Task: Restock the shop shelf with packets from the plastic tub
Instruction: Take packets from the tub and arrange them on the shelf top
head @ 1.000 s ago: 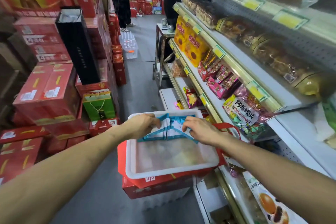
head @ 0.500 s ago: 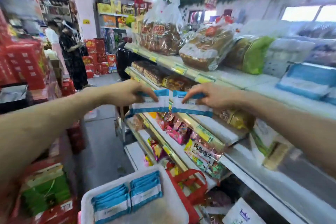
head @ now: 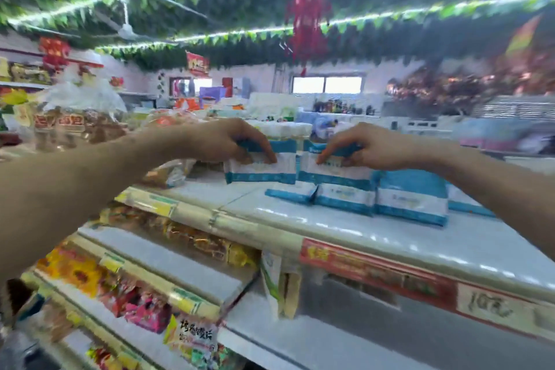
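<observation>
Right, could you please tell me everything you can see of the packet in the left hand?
The packet is a flat, plastic-looking pouch, white in the middle with blue bands top and bottom; its print is too blurred to read. It is upright, facing the camera, over the white top shelf. The left hand pinches its upper part, fingers over the front. The matching packet in the right hand is beside it; whether they touch is unclear.

A blue-white packet (head: 260,166) in each hand (head: 223,140) above the top shelf (head: 390,234)
</observation>
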A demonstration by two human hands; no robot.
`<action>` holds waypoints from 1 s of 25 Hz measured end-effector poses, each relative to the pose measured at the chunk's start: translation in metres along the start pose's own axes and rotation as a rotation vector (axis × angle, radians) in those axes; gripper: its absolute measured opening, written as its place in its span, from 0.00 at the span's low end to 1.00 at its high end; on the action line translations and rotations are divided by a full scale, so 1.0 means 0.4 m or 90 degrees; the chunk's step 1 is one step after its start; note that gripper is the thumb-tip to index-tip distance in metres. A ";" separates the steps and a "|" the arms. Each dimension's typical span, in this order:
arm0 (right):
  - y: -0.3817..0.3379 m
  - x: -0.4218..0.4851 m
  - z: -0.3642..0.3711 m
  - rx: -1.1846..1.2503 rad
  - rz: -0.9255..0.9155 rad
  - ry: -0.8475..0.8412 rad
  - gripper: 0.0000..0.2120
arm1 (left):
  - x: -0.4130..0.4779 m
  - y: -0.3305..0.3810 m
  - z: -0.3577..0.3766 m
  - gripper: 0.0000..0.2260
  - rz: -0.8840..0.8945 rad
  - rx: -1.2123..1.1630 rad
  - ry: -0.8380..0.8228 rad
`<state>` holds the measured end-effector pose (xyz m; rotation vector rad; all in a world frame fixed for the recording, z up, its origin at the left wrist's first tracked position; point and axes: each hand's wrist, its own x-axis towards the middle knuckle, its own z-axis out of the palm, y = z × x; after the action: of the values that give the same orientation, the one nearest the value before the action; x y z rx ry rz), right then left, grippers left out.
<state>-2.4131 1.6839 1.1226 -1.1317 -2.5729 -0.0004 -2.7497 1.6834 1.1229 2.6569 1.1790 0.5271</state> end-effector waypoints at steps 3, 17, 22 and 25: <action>0.161 -0.192 -0.074 -0.048 0.120 0.001 0.24 | 0.196 0.114 0.093 0.21 0.095 -0.002 -0.017; 0.600 -0.490 -0.055 -0.132 0.258 -0.016 0.19 | 0.555 0.389 0.256 0.20 0.189 -0.041 -0.041; 0.671 -0.471 -0.034 -0.157 0.191 0.018 0.18 | 0.605 0.414 0.281 0.21 0.179 -0.050 -0.040; 0.691 -0.470 -0.011 -0.224 0.153 0.040 0.17 | 0.632 0.435 0.301 0.21 0.170 -0.058 -0.038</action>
<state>-2.0949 1.7377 1.0349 -1.5333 -2.4239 -0.4406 -2.4271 1.7525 1.1276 2.7445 0.7678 0.5236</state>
